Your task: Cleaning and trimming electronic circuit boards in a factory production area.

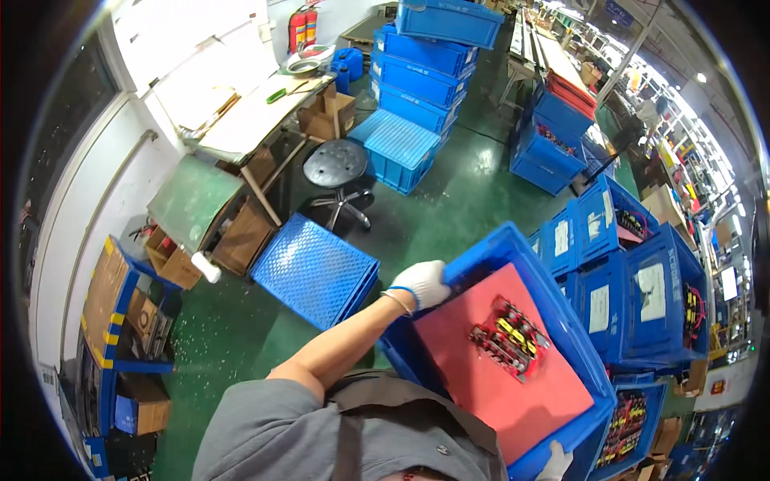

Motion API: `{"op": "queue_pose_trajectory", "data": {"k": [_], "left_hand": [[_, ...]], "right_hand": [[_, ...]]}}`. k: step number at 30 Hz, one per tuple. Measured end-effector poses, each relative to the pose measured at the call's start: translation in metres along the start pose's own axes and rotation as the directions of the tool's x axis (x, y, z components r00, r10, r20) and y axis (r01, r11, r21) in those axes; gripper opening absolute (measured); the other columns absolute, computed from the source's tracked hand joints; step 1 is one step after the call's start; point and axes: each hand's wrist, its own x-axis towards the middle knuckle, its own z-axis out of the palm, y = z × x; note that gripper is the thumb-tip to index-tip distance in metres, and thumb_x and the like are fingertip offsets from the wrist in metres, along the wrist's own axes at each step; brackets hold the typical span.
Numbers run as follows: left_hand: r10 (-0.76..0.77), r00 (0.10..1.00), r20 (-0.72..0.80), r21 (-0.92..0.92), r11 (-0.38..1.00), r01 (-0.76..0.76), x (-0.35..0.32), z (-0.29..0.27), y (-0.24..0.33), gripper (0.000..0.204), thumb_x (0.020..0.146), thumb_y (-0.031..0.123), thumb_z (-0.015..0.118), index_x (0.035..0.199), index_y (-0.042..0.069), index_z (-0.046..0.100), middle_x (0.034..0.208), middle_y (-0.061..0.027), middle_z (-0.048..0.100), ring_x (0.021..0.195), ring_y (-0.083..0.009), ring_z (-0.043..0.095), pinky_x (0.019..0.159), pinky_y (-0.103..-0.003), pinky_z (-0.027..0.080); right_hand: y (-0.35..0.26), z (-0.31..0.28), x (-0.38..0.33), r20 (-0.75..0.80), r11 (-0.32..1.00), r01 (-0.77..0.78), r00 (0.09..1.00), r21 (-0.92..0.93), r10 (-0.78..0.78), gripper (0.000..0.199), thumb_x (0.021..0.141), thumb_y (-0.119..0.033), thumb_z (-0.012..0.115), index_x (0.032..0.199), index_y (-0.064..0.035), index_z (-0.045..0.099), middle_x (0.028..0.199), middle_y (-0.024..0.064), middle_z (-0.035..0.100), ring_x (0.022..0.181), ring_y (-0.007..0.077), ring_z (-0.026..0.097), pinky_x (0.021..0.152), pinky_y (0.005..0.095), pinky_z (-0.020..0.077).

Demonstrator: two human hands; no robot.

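Observation:
A blue plastic crate (573, 341) is held in front of my body, tilted in the picture. A flat red sheet (465, 353) lines it, and on that lies a small cluster of red, black and yellow parts (509, 337), too small to name. My left hand (421, 285), in a white glove with a blue cuff, grips the crate's left rim; its fingertips go out of sight over the edge. At the near right corner my right hand (555, 462), also white-gloved, holds the rim, mostly cut off by the lower edge of the picture.
To the right stand stacked blue crates (597, 297), with an open crate of similar parts (626, 429) below. A blue lidded crate (317, 268) sits on the green floor at left, near a black stool (335, 164). Tall crate stacks (421, 80) rise beyond, by a worktable (257, 112).

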Motion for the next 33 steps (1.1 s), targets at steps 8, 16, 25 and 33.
{"op": "queue_pose_trajectory", "data": {"k": [8,16,25,33], "left_hand": [[-0.282,0.944,-0.17,-0.091,0.959,0.27,0.155,-0.073,-0.028,0.043,0.079,0.028,0.066,0.11,-0.001,0.07,0.098,-0.0274,0.073,0.098,-0.0404,0.072,0.087,-0.044,0.055],[-0.559,0.803,-0.209,-0.218,0.827,0.519,0.267,-0.129,-0.076,0.043,0.079,0.029,0.065,0.109,-0.002,0.069,0.104,-0.0287,0.072,0.102,-0.041,0.07,0.092,-0.045,0.054],[-0.493,0.818,-0.297,-0.216,0.869,0.446,0.463,-0.218,-0.181,0.037,0.079,0.026,0.063,0.102,-0.003,0.07,0.1,-0.0319,0.071,0.098,-0.0446,0.07,0.089,-0.048,0.054],[-0.495,0.82,-0.286,-0.149,0.869,0.473,0.62,-0.351,-0.244,0.041,0.078,0.029,0.065,0.098,-0.006,0.071,0.101,-0.0331,0.069,0.1,-0.0454,0.069,0.088,-0.048,0.054]], "right_hand": [[-0.107,0.198,0.269,0.099,0.966,0.033,0.995,-0.256,-0.008,0.043,0.08,-0.008,0.066,0.121,0.0059,0.066,0.103,0.0117,0.071,0.087,0.0244,0.067,0.083,0.0382,0.0547],[-0.158,0.376,0.479,0.316,0.819,0.165,0.948,-0.55,0.021,0.033,0.08,-0.01,0.071,0.11,0.002,0.072,0.097,0.0099,0.073,0.084,0.022,0.068,0.08,0.0379,0.0543],[-0.203,0.592,0.593,0.321,0.831,0.141,0.946,-0.538,0.047,0.029,0.083,-0.009,0.072,0.11,0.0011,0.072,0.098,0.0085,0.072,0.084,0.0211,0.067,0.081,0.0373,0.0541],[-0.254,0.782,0.639,0.322,0.886,0.082,0.943,-0.457,0.079,0.032,0.086,-0.01,0.071,0.115,0.0037,0.07,0.104,0.0095,0.071,0.09,0.0209,0.066,0.084,0.0379,0.0527]]}}
